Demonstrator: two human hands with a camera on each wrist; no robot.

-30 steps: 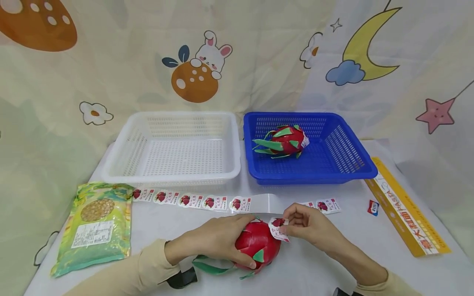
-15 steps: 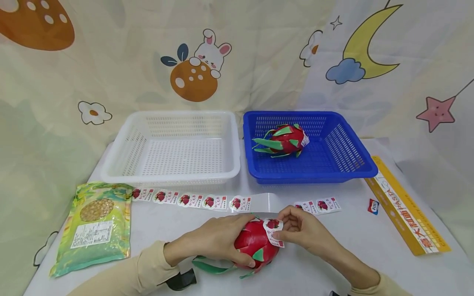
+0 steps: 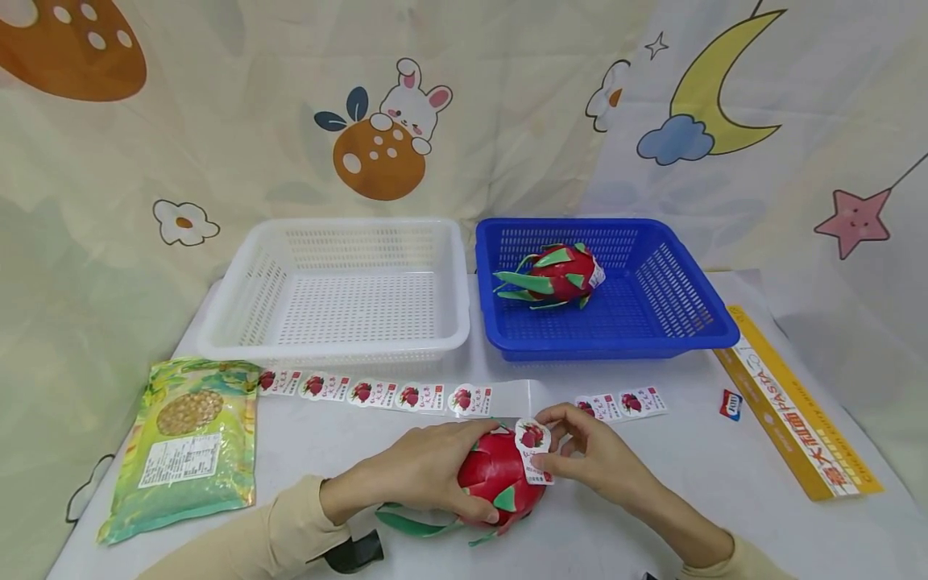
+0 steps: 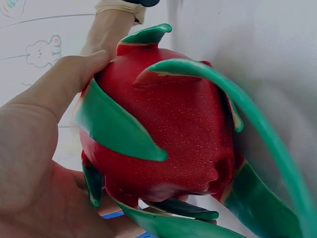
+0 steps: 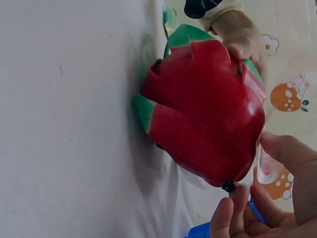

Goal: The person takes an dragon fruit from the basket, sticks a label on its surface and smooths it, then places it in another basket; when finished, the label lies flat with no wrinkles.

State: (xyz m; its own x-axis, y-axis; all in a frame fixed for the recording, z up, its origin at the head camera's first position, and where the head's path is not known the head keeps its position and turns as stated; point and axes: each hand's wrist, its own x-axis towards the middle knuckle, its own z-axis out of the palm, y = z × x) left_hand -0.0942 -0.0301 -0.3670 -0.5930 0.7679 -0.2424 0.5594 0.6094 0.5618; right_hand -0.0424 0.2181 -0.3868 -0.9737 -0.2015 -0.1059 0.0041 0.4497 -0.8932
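A red dragon fruit [image 3: 495, 466] with green leaf tips lies on its side at the table's front. My left hand [image 3: 416, 471] grips it from the left, thumb near me and fingers over the far side. Seen from the left wrist, the leafy end of the dragon fruit [image 4: 173, 124] faces the camera. With thumb and fingers my right hand [image 3: 594, 451] pinches a white sticker [image 3: 532, 451] printed with dragon fruit, against the fruit's right end. In the right wrist view, the right hand [image 5: 277, 198] is at the fruit's stubby dark tip, and the sticker is mostly hidden.
Behind stand a white basket [image 3: 333, 353] and a blue basket [image 3: 616, 346] holding another dragon fruit [image 3: 561, 275]. A sticker strip [image 3: 377, 395] and a shorter one [image 3: 621, 404] lie in front. A grain bag [image 3: 184, 451] is left; a yellow pasta package [image 3: 797, 411] and small packet [image 3: 731, 405] are right.
My right hand has brought the sticker leftward onto the fruit's right end, and the sticker has turned more upright. The left hand and the dragon fruit have stayed almost still.
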